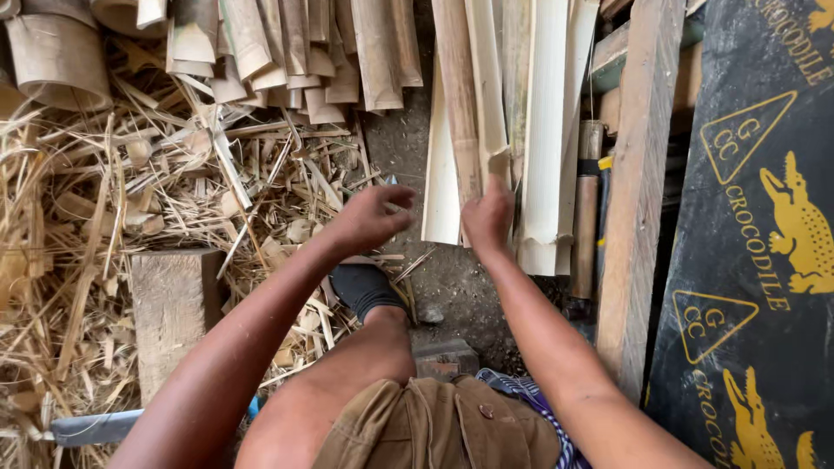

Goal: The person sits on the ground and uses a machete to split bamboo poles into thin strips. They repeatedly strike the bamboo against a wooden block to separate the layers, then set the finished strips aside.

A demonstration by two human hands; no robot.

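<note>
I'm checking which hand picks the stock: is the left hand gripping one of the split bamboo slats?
No: the left hand hangs loosely curled over the ground, while the right hand touches a bamboo slat.

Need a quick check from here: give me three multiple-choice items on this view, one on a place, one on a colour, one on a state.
1. Where is the wood block?
A. left of the leg
B. on the dark sheet
C. atop the slats

2. What colour are the prints on the dark sheet?
A. red
B. yellow
C. white

3. What does the right hand do?
A. hangs free
B. rests on the knee
C. grips a bamboo slat

Answers: 1 A, it lies among shavings left of the leg; 2 B, the prints show yellow; 3 C, its fingers close on the slat's end.
</note>
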